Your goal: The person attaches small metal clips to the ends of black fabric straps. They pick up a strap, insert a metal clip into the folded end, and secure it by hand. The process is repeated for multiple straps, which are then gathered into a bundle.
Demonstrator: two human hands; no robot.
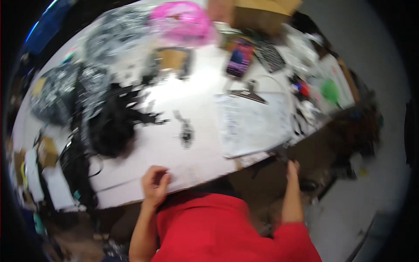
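My left hand rests at the table's near edge. Its fingers are loosely curled, and nothing shows in them. Off the table's front right edge is my right hand, with its fingers together. A small dark object sits at those fingertips, too smeared to name. Closest to the right hand on the tabletop lies a clipboard with a dark metal clip and a white written sheet. A small black item lies mid-table, blurred. Left of it is a heap of black straps or strips.
Clear plastic bags of dark items crowd the left side. At the back are a pink bundle and a cardboard box. A phone with a lit screen stands by a dark keypad. Clutter lines the right edge.
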